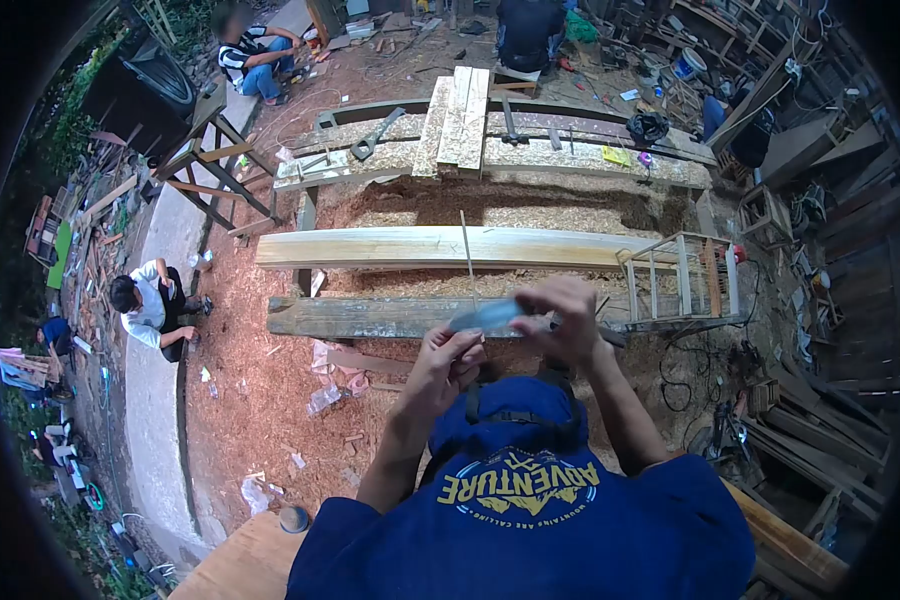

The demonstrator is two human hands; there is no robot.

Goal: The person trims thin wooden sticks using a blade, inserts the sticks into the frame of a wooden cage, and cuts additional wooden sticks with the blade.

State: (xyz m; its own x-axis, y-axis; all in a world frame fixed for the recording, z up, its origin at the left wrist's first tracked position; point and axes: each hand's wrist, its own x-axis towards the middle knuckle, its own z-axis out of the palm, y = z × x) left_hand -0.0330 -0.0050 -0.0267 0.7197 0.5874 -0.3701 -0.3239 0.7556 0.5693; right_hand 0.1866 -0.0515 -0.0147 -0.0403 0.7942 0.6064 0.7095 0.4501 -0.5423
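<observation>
Both of my hands are raised over the near grey beam (360,318). Between them is a bluish, blurred flat object (488,317), perhaps a blade or a strip. My left hand (452,358) pinches its left end, fingers closed. Curled round its right end is my right hand (562,312); a dark handle-like piece shows beside the palm. A thin stick (467,250) stands up just beyond the object, in front of a pale planed beam (370,247). What exactly the fingertips touch is too blurred to tell.
A wooden frame (682,280) stands on the right. Boards (454,120), a hammer (511,125) and a hand saw (375,135) lie on the far bench. One person (150,305) sits at left; others sit farther back. Wood shavings (240,400) cover the ground.
</observation>
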